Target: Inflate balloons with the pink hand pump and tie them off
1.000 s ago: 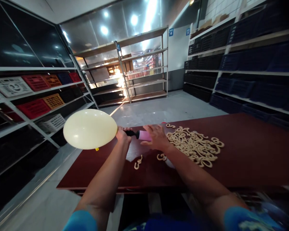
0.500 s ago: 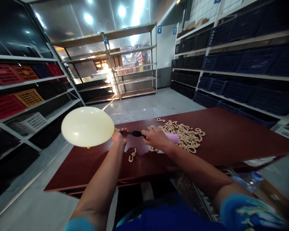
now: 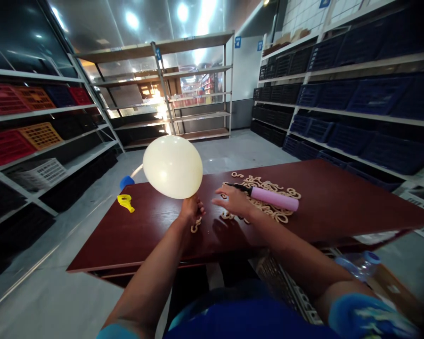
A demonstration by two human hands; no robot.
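A pale yellow inflated balloon (image 3: 173, 167) stands above my left hand (image 3: 191, 210), whose fingers are closed round its neck. The neck itself is hidden in the grip. My right hand (image 3: 235, 201) is held over the table with its fingers spread. Just behind it lies a balloon pump (image 3: 273, 197) with a pink barrel and black nozzle end, resting on a pile of beige curled pieces (image 3: 259, 183). Part of the black end is hidden by that hand. Below my left hand lies a separate beige S-shaped piece (image 3: 196, 225).
A yellow plastic item (image 3: 126, 202) and a blue round thing (image 3: 126, 182) with a pale stem are at the left end of the dark red table (image 3: 342, 197). Shelves with crates (image 3: 374, 94) line both sides. Bottles (image 3: 367, 264) stand low at right.
My right hand has let go of the pump, which now lies on the pile. The balloon has come off the nozzle, swung right and turned upright in my left hand.
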